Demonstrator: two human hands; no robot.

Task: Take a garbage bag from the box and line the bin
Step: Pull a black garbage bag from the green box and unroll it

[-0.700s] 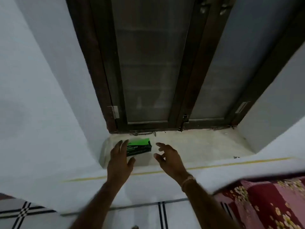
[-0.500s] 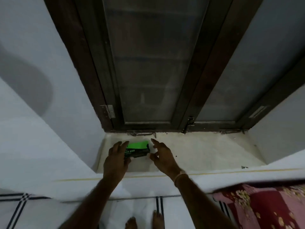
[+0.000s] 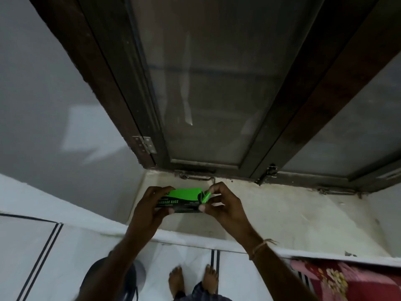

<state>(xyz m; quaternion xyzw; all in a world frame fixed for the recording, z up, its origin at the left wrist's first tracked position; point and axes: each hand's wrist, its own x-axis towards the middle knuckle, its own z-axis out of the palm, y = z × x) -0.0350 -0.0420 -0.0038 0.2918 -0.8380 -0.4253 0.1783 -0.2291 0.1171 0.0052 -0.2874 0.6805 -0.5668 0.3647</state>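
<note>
A green and black garbage bag box [image 3: 184,199] is held just above the pale window sill [image 3: 282,213]. My left hand [image 3: 152,211] grips the box's left end. My right hand [image 3: 223,205] pinches the green end flap [image 3: 206,197] at the box's right end, and that flap stands partly lifted. A dark round bin [image 3: 130,276] shows on the floor at the lower left, mostly hidden behind my left forearm. No bag is visible outside the box.
A dark wooden window frame [image 3: 271,127] with frosted panes rises behind the sill, with a metal latch [image 3: 199,178] at its base. White tiled floor [image 3: 43,257] with black stripes lies below; my bare feet [image 3: 193,279] stand there. A red floral cloth [image 3: 351,281] lies at lower right.
Both hands closed on the box and lifted it slightly off the sill. My right fingers have taken hold of the end flap. The camera tilted further down, showing feet and bin.
</note>
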